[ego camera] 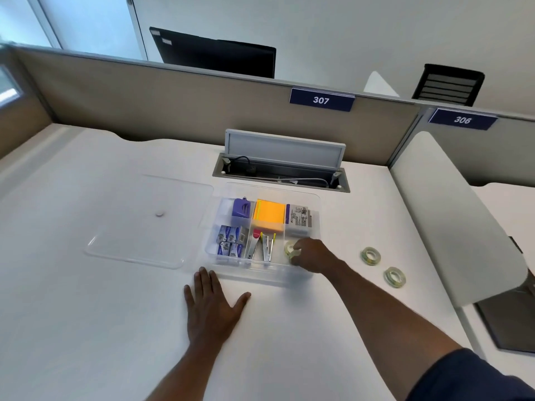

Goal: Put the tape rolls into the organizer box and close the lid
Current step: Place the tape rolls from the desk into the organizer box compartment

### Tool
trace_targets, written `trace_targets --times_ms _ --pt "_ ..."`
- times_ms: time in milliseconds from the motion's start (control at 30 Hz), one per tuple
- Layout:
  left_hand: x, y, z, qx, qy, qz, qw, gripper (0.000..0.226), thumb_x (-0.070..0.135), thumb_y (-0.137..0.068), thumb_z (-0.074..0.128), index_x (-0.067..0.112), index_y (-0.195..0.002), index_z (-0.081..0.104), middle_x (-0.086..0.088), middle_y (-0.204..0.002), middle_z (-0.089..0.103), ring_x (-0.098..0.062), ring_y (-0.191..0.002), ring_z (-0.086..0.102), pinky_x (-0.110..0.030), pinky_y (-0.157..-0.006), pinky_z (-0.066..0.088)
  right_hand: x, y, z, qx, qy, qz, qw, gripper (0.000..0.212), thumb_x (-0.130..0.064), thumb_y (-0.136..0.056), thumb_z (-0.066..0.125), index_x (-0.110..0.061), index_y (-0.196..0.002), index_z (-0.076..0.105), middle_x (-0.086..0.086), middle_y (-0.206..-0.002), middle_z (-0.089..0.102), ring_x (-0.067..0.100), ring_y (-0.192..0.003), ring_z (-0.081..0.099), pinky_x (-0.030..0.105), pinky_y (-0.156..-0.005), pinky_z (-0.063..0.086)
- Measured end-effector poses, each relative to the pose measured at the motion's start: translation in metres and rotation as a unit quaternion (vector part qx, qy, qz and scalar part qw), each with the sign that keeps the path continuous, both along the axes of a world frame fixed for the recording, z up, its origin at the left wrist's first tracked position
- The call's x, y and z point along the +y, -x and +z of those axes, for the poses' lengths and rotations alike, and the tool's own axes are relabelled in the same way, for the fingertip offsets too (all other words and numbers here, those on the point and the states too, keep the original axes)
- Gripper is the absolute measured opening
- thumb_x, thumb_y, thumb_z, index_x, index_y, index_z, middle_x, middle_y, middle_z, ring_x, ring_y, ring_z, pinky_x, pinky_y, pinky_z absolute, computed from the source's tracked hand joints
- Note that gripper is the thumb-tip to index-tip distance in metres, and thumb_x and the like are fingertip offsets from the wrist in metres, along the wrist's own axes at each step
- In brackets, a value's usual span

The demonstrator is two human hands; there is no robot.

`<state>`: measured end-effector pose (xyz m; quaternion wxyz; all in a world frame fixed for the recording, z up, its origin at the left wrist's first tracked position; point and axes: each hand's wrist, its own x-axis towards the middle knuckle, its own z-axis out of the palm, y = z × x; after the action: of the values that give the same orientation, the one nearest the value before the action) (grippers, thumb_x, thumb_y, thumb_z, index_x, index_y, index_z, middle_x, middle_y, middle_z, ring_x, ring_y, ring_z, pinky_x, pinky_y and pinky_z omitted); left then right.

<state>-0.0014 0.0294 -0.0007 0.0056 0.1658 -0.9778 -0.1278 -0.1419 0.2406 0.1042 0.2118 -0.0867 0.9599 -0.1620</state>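
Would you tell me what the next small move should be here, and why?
Probably release the tape roll that the right hand holds in the organizer box's front-right compartment, then reach for the two rolls on the desk to its right.

Bright even light, soft shadows; wide-angle edge bending; perhaps slight softness throughout.

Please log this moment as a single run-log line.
right hand: placing tape roll in organizer box | left hand: flat on desk | two tape rolls outside | lid: off
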Motion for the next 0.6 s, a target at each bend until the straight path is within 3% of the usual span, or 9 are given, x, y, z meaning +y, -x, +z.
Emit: trace_targets --times_ms 167,267,367,467,600 --pt "-0.001 0.0 0.001 0.005 -0.002 0.001 1.0 0.108 0.083 -0.075 0.021 0.001 -0.145 0.024 -0.019 -0.156 0.019 -0.03 -0.145 0.013 -0.052 -0.117 0.01 0.002 0.002 -0.002 0.026 0.009 -0.003 1.0 0.039 -0.018 -0.083 0.062 -0.007 -0.121 0.062 0.011 -0.134 0.058 0.027 -0.123 0.052 0.028 -0.101 0.039" --pt "-0.002 0.001 0.0 0.006 -0.002 0.0 1.0 0.108 0.083 -0.076 0.022 0.001 -0.145 0.025 -0.019 -0.155 0.02 -0.03 -0.145 0.014 -0.052 -0.116 0.01 0.005 0.004 0.0 0.182 0.072 -0.088 0.977 0.023 -0.007 -0.081 0.053 -0.001 -0.095 0.07 0.02 -0.102 0.07 0.036 -0.098 0.064 0.033 -0.082 0.05" --pt "-0.002 0.001 0.0 0.007 0.0 0.0 1.0 0.107 0.082 -0.076 0.023 0.0 -0.145 0.026 -0.019 -0.155 0.021 -0.03 -0.144 0.015 -0.052 -0.116 0.011 0.022 0.009 0.005 0.278 0.109 -0.232 0.926 0.022 -0.006 -0.079 0.052 -0.001 -0.095 0.067 0.023 -0.096 0.065 0.04 -0.088 0.062 0.037 -0.074 0.05" --pt "-0.001 0.0 0.0 0.01 0.003 -0.002 1.0 0.106 0.082 -0.077 0.023 0.0 -0.145 0.026 -0.019 -0.155 0.021 -0.03 -0.144 0.016 -0.052 -0.116 0.012 0.055 0.015 0.0 0.252 0.042 -0.287 0.923 0.031 -0.013 -0.081 0.045 0.0 -0.104 0.061 0.023 -0.107 0.06 0.041 -0.094 0.059 0.039 -0.08 0.049" --pt "-0.001 0.001 0.0 0.014 0.002 -0.002 1.0 0.106 0.082 -0.077 0.024 0.0 -0.144 0.028 -0.02 -0.154 0.023 -0.031 -0.144 0.018 -0.053 -0.116 0.014 0.103 0.018 -0.024 0.121 -0.084 -0.282 0.948 0.038 -0.016 -0.083 0.043 0.004 -0.115 0.05 0.021 -0.117 0.05 0.041 -0.109 0.048 0.042 -0.092 0.043"
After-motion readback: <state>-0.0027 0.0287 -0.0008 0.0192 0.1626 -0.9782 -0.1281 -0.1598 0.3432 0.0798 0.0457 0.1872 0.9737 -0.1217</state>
